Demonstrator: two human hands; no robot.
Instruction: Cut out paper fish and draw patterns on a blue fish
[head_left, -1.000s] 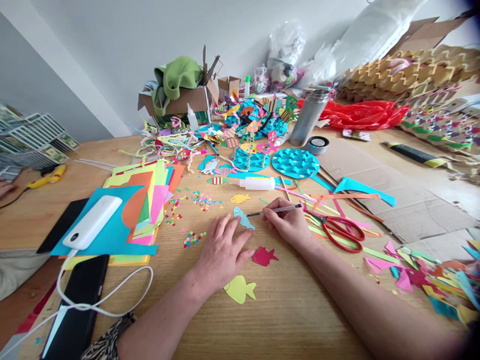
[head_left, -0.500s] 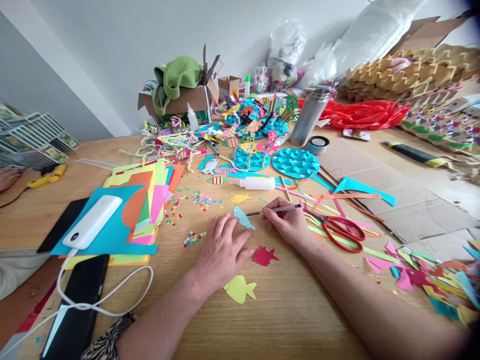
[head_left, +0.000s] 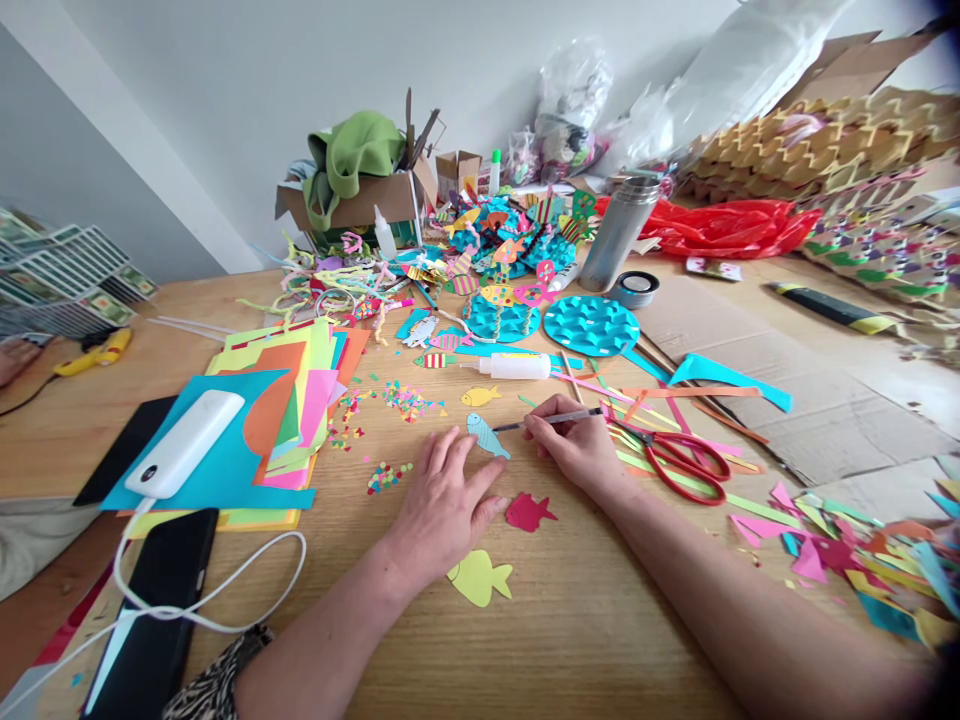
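In my head view, my right hand (head_left: pixel 564 438) grips a slim pen (head_left: pixel 583 414), its tip at the light-blue paper fish (head_left: pixel 486 437) on the surface (head_left: pixel 585 630); my left hand (head_left: pixel 444 505) lies spread, fingertips at that fish's edge, near a red fish (head_left: pixel 529 512).

I can see room to slide over the tabletop (head_left: pixel 577 640) at bottom centre, between the forearms (head_left: pixel 330 620), until the left hand (head_left: pixel 446 495), right hand (head_left: pixel 574 445) and pen (head_left: pixel 511 425) bar the middle. Scissors (head_left: pixel 651 448) and paper scraps (head_left: pixel 874 560) clutter the right, a tall flask (head_left: pixel 615 240) stands upper right of centre, and a cable (head_left: pixel 225 630) loops across the lower left.
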